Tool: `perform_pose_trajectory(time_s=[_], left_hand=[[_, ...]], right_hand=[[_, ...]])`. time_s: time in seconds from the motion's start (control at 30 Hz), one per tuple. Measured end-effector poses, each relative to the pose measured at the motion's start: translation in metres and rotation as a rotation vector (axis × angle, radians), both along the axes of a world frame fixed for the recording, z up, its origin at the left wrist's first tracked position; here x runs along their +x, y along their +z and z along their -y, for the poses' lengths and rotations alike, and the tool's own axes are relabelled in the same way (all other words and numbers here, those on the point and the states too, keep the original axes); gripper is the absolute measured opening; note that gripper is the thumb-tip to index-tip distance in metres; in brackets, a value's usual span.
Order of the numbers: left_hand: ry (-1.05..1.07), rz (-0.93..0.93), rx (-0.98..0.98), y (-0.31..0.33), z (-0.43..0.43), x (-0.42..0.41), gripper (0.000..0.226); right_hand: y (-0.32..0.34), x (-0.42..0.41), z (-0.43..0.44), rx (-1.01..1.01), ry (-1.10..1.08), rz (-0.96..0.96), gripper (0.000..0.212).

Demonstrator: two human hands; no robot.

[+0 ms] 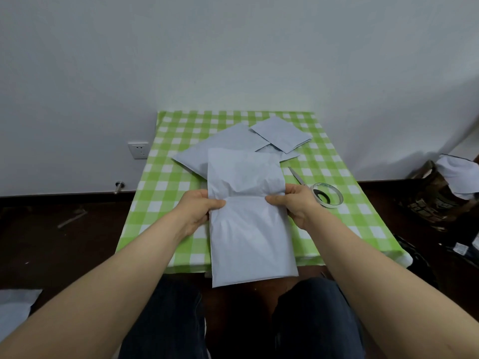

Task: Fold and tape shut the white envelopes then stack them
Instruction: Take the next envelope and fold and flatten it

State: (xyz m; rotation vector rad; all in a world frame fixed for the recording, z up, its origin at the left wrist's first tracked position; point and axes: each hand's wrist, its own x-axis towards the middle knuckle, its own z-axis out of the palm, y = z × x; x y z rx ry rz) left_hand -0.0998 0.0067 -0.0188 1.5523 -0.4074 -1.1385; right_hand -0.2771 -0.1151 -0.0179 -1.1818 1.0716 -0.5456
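A long white envelope [250, 229] lies lengthwise over the front of the green checked table [166, 182], its near end hanging past the edge above my knees. My left hand [199, 208] pinches its left side and my right hand [298, 203] pinches its right side, thumbs on top along a crease where the crumpled upper flap bends. Behind it lies a large flat white envelope [220, 146]. A folded envelope [281, 133] rests further back. A roll of tape [326, 194] and scissors [296, 174] sit just right of my right hand.
The table stands against a white wall with a socket [138, 149] at the left. A dark bag holding white envelopes [456, 174] stands on the floor at the right. Another white envelope [15, 307] lies on the floor at the lower left.
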Motion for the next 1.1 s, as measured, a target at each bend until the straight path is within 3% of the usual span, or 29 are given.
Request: perform_pose_trajectory(time_s=[0.2, 0.47, 0.57, 0.67, 0.77, 0.83, 0.9, 1.0, 1.1], left_hand=[[-0.063, 0.230, -0.006, 0.005, 0.000, 0.005, 0.017], [-0.022, 0.273, -0.041, -0.002, 0.001, 0.007, 0.024], [-0.007, 0.225, -0.045, -0.005, 0.002, 0.006, 0.030], [-0.005, 0.175, -0.036, -0.009, 0.001, 0.004, 0.044], [0.024, 0.059, -0.027, -0.012, 0.001, 0.004, 0.041], [0.082, -0.012, -0.041, -0.011, 0.000, 0.004, 0.030], [0.079, 0.069, -0.021, -0.014, -0.004, 0.005, 0.009], [0.091, 0.109, 0.011, -0.008, -0.007, 0.006, 0.027], [0.185, -0.011, -0.094, 0.018, 0.003, 0.008, 0.023]], right_hand=[[-0.004, 0.001, 0.003, -0.075, 0.005, 0.009, 0.020], [-0.002, -0.012, 0.010, -0.140, 0.034, -0.012, 0.032], [-0.004, -0.015, 0.009, 0.037, 0.018, 0.074, 0.034], [-0.008, -0.015, 0.006, 0.181, -0.023, 0.157, 0.023], [-0.019, -0.015, 0.001, -0.004, 0.035, -0.044, 0.003], [-0.028, -0.014, -0.002, -0.071, 0.067, -0.138, 0.023], [-0.029, -0.012, -0.006, -0.057, 0.032, -0.121, 0.032], [-0.022, -0.009, -0.007, -0.001, -0.032, -0.016, 0.032], [-0.004, -0.006, -0.002, 0.046, -0.115, 0.098, 0.028]])
